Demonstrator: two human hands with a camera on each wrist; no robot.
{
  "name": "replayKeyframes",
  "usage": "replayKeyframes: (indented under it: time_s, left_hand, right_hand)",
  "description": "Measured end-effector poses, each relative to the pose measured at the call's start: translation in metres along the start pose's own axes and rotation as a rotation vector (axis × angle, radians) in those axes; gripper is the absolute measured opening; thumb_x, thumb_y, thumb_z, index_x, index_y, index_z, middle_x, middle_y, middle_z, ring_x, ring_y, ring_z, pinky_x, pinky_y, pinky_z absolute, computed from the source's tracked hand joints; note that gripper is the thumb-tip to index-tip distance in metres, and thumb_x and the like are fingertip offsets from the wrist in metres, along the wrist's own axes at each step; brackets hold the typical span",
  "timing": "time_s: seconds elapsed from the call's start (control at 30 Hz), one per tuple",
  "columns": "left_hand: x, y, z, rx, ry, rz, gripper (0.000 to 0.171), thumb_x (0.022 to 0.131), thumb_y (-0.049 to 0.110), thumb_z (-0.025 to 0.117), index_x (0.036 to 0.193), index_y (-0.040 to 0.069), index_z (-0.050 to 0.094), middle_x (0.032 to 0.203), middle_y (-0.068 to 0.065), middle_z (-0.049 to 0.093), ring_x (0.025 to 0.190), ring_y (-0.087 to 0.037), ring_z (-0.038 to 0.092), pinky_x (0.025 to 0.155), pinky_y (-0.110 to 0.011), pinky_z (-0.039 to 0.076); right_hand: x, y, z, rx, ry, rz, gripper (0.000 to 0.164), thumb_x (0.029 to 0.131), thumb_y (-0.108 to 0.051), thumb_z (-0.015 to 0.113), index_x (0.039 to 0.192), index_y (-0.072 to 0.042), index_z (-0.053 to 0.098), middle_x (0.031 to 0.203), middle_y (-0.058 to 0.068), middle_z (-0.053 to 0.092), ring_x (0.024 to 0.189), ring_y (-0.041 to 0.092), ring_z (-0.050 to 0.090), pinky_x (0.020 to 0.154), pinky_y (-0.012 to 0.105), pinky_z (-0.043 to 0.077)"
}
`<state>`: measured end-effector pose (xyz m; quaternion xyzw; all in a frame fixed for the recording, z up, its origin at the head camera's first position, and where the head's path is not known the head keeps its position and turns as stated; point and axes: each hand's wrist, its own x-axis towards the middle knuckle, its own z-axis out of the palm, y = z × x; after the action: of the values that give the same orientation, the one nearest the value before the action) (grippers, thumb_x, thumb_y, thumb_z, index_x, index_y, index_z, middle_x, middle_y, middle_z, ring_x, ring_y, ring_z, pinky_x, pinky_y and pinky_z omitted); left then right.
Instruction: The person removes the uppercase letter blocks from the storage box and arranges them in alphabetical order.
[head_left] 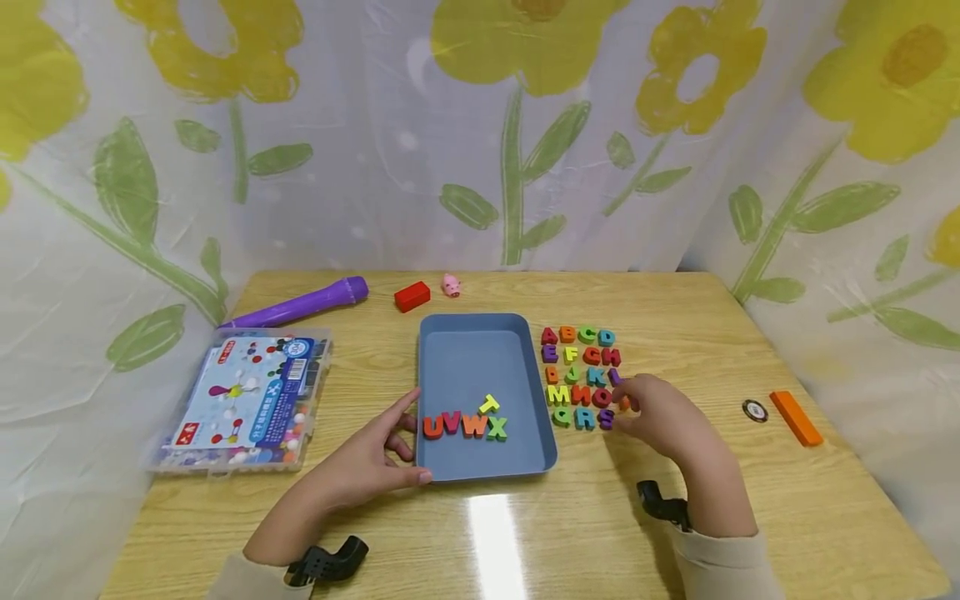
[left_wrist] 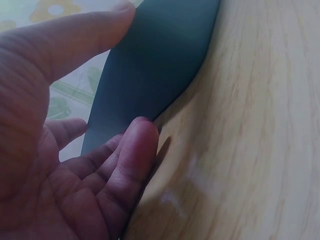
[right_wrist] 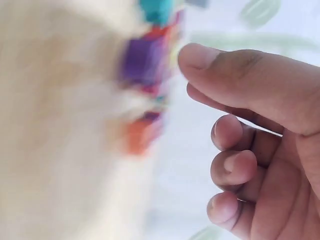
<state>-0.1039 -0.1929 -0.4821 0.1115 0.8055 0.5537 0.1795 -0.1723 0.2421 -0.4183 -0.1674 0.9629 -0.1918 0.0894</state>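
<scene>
A blue-grey tray [head_left: 472,358] holds several toy letters in its front part: a red U [head_left: 432,428], a pink V, an orange W, a green X [head_left: 497,429] and a yellow T [head_left: 488,404]. My left hand [head_left: 378,450] touches the tray's left wall, with the thumb near the front corner and the fingers along the side. Rows of coloured letters stand right of the tray, among them a purple S [head_left: 606,418]. My right hand [head_left: 660,412] hovers at their right end, fingers bent around an orange letter [right_wrist: 137,136]; nothing shows between thumb and index finger.
A purple microphone-like toy [head_left: 300,306] and a clear case of molecule-model parts [head_left: 240,400] lie at left. Behind the tray are a red block [head_left: 412,297] and a pink pig figure [head_left: 451,285]. A round chip [head_left: 755,410] and an orange bar [head_left: 797,418] lie far right.
</scene>
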Motion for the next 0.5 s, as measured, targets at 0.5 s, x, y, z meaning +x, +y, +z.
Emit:
replayKeyframes:
  time_s: [0.5]
  left_hand:
    - [-0.003, -0.002, -0.001, 0.016, 0.001, 0.008, 0.117, 0.089, 0.024, 0.093, 0.177, 0.021, 0.016, 0.147, -0.018, 0.058, 0.106, -0.025, 0.063, 0.083, -0.029, 0.055]
  right_hand:
    - [0.101, -0.138, 0.028, -0.311, -0.306, -0.216, 0.016, 0.098, -0.026, 0.084, 0.094, -0.014, 0.073, 0.092, 0.001, 0.069, 0.082, 0.019, 0.06, 0.074, 0.037, 0.053]
